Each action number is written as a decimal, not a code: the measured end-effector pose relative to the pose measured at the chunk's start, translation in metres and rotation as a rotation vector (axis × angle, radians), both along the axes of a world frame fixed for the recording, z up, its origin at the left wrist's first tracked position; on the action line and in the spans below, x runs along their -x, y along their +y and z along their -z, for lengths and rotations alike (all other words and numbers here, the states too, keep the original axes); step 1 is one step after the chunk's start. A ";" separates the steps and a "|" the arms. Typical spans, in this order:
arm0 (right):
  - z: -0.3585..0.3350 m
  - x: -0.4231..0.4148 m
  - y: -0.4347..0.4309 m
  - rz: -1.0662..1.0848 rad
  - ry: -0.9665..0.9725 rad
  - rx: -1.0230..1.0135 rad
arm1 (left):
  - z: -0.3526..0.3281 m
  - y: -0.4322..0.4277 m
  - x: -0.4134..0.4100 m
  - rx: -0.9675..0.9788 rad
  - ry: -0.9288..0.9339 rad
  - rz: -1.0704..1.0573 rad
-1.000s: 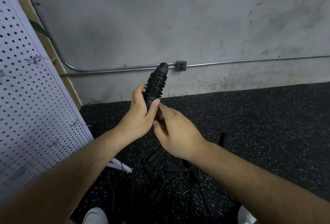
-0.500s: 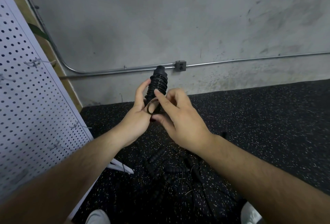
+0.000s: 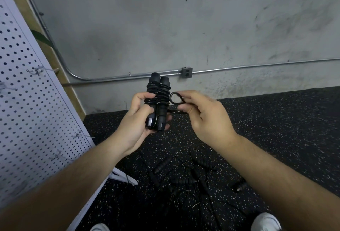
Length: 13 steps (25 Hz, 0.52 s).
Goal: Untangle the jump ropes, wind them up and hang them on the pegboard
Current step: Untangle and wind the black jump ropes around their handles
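The left grip (image 3: 136,122) clasps the wound jump rope (image 3: 158,98). The right grip (image 3: 204,114), previously on it, now pinches a cord loop (image 3: 175,98) just beside the left grip; winding looks done, hanging next.

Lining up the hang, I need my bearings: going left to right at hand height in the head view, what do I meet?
pegboard → left hand → wound jump rope gripped in it → rope loop → right hand pinching that loop
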State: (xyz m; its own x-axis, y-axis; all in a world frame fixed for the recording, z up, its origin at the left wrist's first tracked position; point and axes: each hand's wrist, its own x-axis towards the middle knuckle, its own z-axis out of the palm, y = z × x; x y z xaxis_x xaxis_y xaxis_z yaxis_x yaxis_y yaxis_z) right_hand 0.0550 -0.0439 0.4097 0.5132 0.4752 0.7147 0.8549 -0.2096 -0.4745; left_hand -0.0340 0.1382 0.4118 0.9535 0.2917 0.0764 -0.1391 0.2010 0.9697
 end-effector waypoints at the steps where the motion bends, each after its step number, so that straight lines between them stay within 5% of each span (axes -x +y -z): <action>1: 0.000 -0.001 -0.001 0.007 -0.012 0.009 | 0.000 0.000 0.000 -0.001 -0.012 0.008; 13: 0.000 0.002 -0.005 0.043 -0.226 0.253 | 0.007 0.004 -0.009 0.024 -0.077 0.102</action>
State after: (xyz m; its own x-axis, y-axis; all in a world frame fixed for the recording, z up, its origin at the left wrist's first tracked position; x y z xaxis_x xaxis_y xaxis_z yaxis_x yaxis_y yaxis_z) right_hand 0.0532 -0.0494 0.4096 0.3789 0.6335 0.6746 0.9203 -0.3346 -0.2027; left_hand -0.0249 0.1424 0.4051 0.9700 0.1958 0.1443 -0.1903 0.2411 0.9517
